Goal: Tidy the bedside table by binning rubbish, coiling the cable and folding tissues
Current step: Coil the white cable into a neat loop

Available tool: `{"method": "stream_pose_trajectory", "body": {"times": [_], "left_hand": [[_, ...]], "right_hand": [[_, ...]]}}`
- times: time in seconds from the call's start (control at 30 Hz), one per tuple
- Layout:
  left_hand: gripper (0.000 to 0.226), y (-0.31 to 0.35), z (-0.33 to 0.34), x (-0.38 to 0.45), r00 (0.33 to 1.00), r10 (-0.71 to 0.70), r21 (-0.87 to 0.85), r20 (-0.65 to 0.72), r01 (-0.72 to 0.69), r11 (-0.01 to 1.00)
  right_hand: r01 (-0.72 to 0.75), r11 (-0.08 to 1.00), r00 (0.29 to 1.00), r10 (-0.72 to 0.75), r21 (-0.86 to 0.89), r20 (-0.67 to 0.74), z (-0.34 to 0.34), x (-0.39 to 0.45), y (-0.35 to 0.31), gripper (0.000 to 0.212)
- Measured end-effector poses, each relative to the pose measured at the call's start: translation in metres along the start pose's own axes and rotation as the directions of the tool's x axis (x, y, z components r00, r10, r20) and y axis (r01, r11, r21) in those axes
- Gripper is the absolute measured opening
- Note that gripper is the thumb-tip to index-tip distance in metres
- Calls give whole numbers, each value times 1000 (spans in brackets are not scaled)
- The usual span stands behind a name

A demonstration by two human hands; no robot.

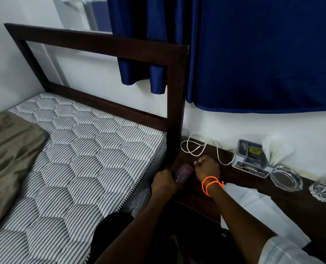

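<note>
Head view, looking down at a dark wood bedside table (pixel 240 180) running from centre frame to the right edge, w/ a striped mattress (pixel 78 149) filling the lower left.

Left hand (pixel 163 182) sits at centre-bottom, fingers curled tight round the near end of a flat maroon wrapper (pixel 183 173); its long axis runs diagonally, lower left to upper right, far end pointing toward the wall. Right hand (pixel 207 166), just right of it, is fisted, knuckles up, thumb tip pale at upper left; can't tell if it has hold of anything, though it sits touching or just beside the wrapper's far end. Orange cord bracelet (pixel 210 184) on that wrist.

White cable (pixel 194 145) lies loose on the table's back left corner, just above the right hand: one loop near the headboard (pixel 175 103) post, then a strand trailing right in a U toward a grey box (pixel 251 151) against the wall. Crumpled tissue (pixel 276 151) stands just right of the box. Flat white tissue sheets (pixel 253 204) lie at lower right, partly under the right forearm. Glass ashtray (pixel 286 178) & a second glass piece (pixel 324 189) sit toward the right edge. Blue curtain (pixel 263 54) hangs across the upper right.
</note>
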State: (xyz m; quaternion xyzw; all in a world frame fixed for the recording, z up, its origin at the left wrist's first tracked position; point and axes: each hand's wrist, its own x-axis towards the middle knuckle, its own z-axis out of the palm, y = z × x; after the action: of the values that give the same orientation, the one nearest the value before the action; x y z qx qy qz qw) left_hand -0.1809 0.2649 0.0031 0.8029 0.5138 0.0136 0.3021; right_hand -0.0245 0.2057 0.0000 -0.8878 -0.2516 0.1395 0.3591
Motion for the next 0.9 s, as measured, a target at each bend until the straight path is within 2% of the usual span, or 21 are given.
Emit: {"method": "stream_pose_trajectory", "body": {"times": [0.1, 0.23, 0.3, 0.63, 0.8, 0.9], "left_hand": [[85, 1, -2, 5, 1000, 16, -27, 23, -15, 1000], [89, 1, -5, 13, 1000, 12, -20, 25, -11, 1000], [86, 0, -4, 15, 1000, 6, 1, 30, -6, 1000], [80, 0, 1, 18, 1000, 17, 38, 9, -17, 999], [86, 2, -4, 16, 998, 48, 55, 43, -51, 997], [90, 3, -4, 14, 998, 35, 54, 49, -37, 998]], "right_hand": [[178, 970, 982, -187, -165, -41, -11, 13, 3, 7], [324, 873, 945, -313, -364, 92, -22, 30, 5, 47], [357, 837, 934, -331, -414, 136, -23, 37, 7, 54], [391, 712, 915, -370, -584, 162, -25, 52, 9, 45], [443, 692, 894, -384, -570, 229, -32, 62, 6, 53], [452, 636, 889, -377, -625, 259, -32, 64, 3, 44]]}}
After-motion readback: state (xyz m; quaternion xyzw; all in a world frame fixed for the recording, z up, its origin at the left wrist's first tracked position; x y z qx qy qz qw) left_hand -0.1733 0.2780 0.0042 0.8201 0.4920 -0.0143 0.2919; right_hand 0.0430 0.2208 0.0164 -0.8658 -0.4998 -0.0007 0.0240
